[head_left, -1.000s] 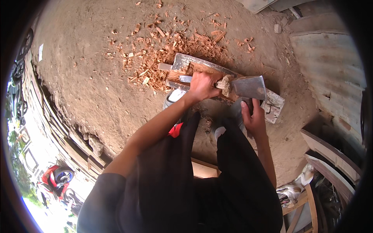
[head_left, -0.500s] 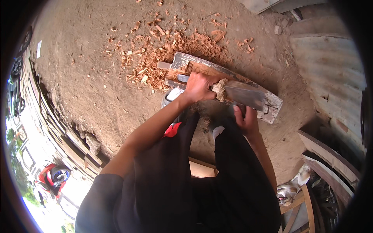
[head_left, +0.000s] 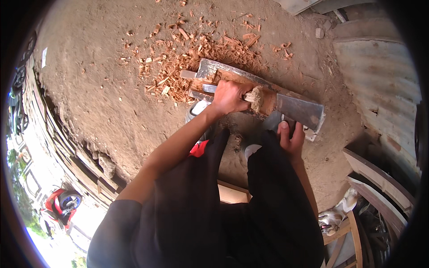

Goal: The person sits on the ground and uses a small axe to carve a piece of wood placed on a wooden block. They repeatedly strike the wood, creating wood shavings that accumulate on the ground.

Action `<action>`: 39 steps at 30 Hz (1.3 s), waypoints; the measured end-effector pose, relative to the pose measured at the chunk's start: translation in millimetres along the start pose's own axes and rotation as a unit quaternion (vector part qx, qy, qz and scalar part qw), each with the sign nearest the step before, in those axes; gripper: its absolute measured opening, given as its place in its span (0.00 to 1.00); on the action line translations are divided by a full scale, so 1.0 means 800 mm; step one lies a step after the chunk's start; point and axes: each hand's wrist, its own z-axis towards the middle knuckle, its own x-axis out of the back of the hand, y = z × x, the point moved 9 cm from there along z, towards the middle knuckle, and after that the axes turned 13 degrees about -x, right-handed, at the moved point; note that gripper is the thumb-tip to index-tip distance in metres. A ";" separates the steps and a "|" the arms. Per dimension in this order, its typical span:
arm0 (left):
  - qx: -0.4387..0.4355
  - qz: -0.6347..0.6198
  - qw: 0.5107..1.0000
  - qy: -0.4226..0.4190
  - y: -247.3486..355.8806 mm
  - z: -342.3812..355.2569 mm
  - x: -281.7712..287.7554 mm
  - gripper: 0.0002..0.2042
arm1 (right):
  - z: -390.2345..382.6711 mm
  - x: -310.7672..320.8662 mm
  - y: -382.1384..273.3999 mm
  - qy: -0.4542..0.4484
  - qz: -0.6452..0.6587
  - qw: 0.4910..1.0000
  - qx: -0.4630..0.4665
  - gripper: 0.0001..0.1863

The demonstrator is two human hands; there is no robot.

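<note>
My left hand (head_left: 229, 97) is wrapped round a chisel (head_left: 209, 88), its steel blade pointing left and its wooden end (head_left: 255, 99) frayed into a mushroom of fibres on the right. Under it lies a long piece of wood (head_left: 248, 73) with worn white paint and a reddish, cut-away inner face. My right hand (head_left: 292, 139) grips the dark handle of a tool with a broad, flat metal blade (head_left: 300, 111). That blade is over the wood's right end, apart from the chisel's frayed end. My fingers hide the chisel's middle.
Reddish wood shavings (head_left: 178, 67) lie scattered on the dirt floor (head_left: 98, 89) beyond the wood. Corrugated sheeting (head_left: 377, 85) stands at the right. A dog (head_left: 337, 214) lies by a wooden frame (head_left: 353, 241) at the lower right. A red motorbike (head_left: 58, 203) is at far left.
The broad-bladed tool has moved right, away from the chisel's frayed end, and its blade is no longer blurred. My right hand has shifted slightly right. My left hand stays nearly in place.
</note>
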 end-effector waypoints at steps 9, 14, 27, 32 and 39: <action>0.018 0.026 0.999 0.000 -0.008 -0.007 0.003 0.20 | 0.018 -0.002 -0.019 -0.064 -0.021 0.998 -0.002 0.15; 0.009 0.022 0.999 -0.038 -0.007 -0.009 -0.004 0.21 | 0.019 -0.026 -0.044 -0.026 -0.163 0.970 0.177 0.17; 0.001 0.043 0.999 -0.033 -0.017 -0.008 0.000 0.22 | 0.022 -0.012 -0.047 -0.060 -0.077 0.993 0.063 0.15; 0.000 0.038 0.998 -0.048 -0.017 -0.011 0.012 0.17 | 0.011 -0.043 -0.049 -0.061 -0.138 0.977 0.150 0.14; -0.023 0.018 1.000 0.009 -0.023 -0.019 0.031 0.15 | 0.014 -0.028 -0.035 -0.082 -0.068 0.993 0.054 0.18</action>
